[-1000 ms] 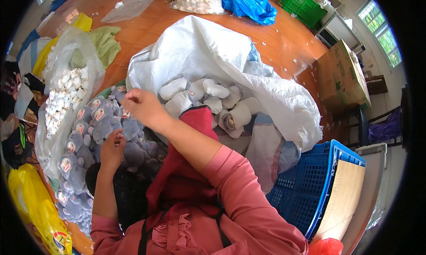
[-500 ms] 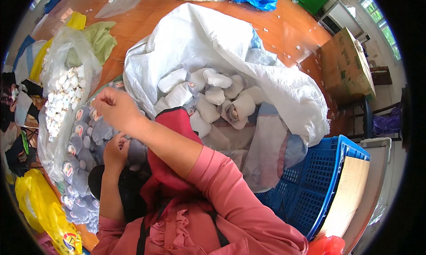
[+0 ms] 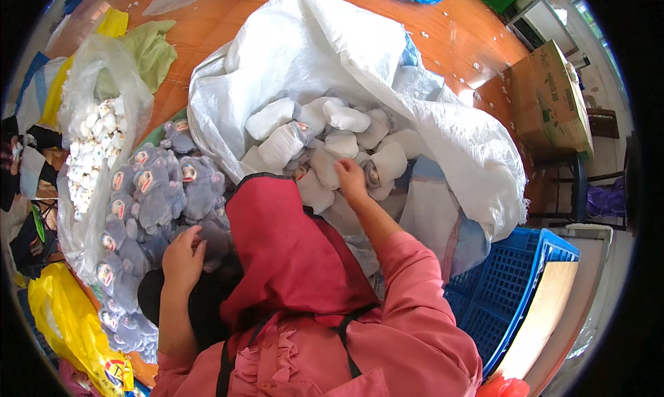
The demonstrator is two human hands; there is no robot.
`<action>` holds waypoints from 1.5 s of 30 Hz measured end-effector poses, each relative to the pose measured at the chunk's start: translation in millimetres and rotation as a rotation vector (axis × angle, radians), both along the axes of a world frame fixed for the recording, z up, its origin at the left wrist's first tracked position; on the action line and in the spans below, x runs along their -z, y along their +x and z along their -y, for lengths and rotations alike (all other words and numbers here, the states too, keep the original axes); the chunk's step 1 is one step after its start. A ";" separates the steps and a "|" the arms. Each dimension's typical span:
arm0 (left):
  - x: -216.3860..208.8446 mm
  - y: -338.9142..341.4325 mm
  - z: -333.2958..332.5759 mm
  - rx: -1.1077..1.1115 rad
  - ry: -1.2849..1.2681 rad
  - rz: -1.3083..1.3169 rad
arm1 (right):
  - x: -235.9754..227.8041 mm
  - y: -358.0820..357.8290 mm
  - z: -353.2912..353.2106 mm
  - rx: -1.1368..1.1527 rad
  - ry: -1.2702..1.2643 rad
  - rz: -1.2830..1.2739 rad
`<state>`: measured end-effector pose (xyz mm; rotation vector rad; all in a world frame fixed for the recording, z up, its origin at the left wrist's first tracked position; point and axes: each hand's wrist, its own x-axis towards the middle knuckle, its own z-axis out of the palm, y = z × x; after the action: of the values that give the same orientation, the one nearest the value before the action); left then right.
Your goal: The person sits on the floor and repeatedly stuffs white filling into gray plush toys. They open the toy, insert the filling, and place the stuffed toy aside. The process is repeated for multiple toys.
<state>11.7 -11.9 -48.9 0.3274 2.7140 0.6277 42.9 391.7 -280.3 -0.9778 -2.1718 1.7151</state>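
My right hand (image 3: 353,180) reaches into a large white woven sack (image 3: 277,48), its fingers stretched toward several white-wrapped bundles (image 3: 323,167). Its fingertips are at one bundle, and nothing shows in its grasp. Grey plush shows at the ends of some bundles. On the left, my left hand (image 3: 182,260) is loosely bent with its fingers apart, holding nothing visible. Beside it lies a heap of grey plush toys (image 3: 158,193) with pale faces. A red apron (image 3: 283,238) covers my lap between the two arms.
A clear plastic bag (image 3: 97,144) of small white pieces stands left of the toys, and a yellow bag (image 3: 69,321) lies nearer. To the right are a blue plastic crate (image 3: 498,279) and a cardboard box (image 3: 550,106). White scraps dot the orange floor (image 3: 470,30).
My right hand has swung from above the plush toys on the left over to the bundles in the sack. My left hand has stayed almost in place.
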 end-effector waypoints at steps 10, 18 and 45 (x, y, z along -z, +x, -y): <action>15.7 -12.9 -12.1 -0.005 -0.119 0.093 | 18.6 -2.7 -166.4 0.164 0.673 0.528; 21.8 -25.0 -24.6 0.109 -0.223 0.142 | 63.9 -4.1 -259.1 -0.126 0.513 0.781; 4.7 -20.3 -26.2 0.232 -0.276 0.118 | 77.9 -46.2 -208.9 -0.013 0.828 0.179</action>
<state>-8.5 14.4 -53.6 0.5066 2.5551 0.1987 -3.3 600.6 -358.2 -0.8755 -2.6165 0.5890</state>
